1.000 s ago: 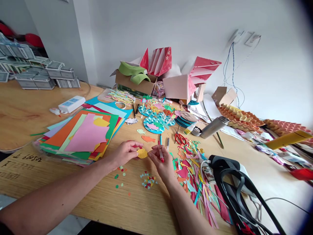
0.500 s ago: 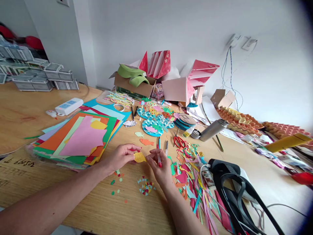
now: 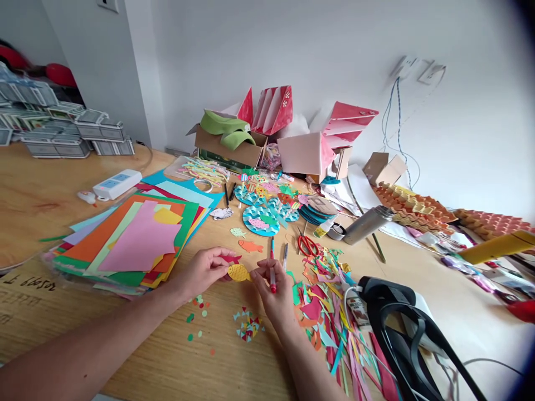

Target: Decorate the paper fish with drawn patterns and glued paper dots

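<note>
The left hand [image 3: 204,272] is closed in a pinch on a yellow paper fish [image 3: 239,272], which is held up between the two hands, just over the tabletop; the right hand [image 3: 276,295] grips a red-ended marker [image 3: 272,278], its fingers right up against the fish; the paper is thin and pinched from one side, so a hard press could crease it; a slackened pinch could drop it onto the confetti dots [image 3: 198,317] just below the left hand; a marker this close could leave a stray streak on the yellow; a careless sweep of the right wrist could scatter the cut paper triangles [image 3: 248,326] just under it or drag at the heap of paper scraps [image 3: 321,317] beside it; red-handled scissors [image 3: 308,245] lie just beyond the right hand; an orange paper fish [image 3: 251,245] lies ahead of the fingers, with blue wave-patterned paper discs [image 3: 261,221] further on; a stack of coloured card [image 3: 125,245] fills the wooden table [image 3: 37,189] left of the left hand; far ahead, a cardboard box [image 3: 229,142] and a steel flask [image 3: 368,225] stand near the white wall [image 3: 251,50].
</note>
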`<control>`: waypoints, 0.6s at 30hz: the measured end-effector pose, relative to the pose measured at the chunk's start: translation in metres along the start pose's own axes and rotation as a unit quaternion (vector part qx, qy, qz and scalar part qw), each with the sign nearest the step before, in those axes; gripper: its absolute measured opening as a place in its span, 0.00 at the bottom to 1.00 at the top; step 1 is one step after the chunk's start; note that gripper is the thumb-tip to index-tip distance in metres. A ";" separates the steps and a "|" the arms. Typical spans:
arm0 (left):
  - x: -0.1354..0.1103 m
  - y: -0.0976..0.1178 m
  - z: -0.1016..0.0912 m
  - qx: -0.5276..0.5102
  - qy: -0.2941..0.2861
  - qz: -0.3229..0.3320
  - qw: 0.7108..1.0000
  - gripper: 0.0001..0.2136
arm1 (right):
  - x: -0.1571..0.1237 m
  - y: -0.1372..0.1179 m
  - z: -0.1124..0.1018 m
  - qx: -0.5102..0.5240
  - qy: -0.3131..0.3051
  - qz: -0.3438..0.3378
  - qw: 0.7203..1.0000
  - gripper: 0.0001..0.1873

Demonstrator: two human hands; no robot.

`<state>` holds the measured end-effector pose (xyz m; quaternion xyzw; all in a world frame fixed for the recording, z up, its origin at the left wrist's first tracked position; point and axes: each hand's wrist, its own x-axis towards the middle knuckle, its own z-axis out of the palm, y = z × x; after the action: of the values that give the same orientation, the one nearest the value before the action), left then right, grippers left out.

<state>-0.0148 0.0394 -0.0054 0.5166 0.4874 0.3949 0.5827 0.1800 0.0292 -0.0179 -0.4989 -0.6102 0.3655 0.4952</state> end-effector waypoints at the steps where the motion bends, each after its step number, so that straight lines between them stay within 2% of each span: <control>1: 0.000 0.000 0.000 0.006 0.005 0.000 1.000 0.22 | 0.000 0.000 0.001 0.000 0.000 0.001 1.000 0.11; 8: 0.001 -0.001 0.000 0.027 0.007 0.017 0.999 0.21 | -0.001 0.000 0.003 -0.011 -0.004 -0.001 1.000 0.10; 11: -0.001 0.000 0.000 0.095 0.015 0.038 0.995 0.19 | -0.002 0.001 0.002 -0.041 -0.004 -0.003 0.999 0.09; 15: -0.005 0.002 -0.001 0.252 0.056 0.086 0.962 0.17 | -0.002 0.004 0.000 -0.123 -0.022 -0.003 0.992 0.07; 18: -0.007 0.003 -0.001 0.317 0.080 0.118 0.937 0.16 | -0.002 0.005 -0.002 -0.195 -0.059 -0.016 0.979 0.05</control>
<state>-0.0167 0.0332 -0.0013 0.6952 0.5679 0.3259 0.2966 0.1830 0.0280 -0.0228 -0.5540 -0.7056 0.2602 0.3572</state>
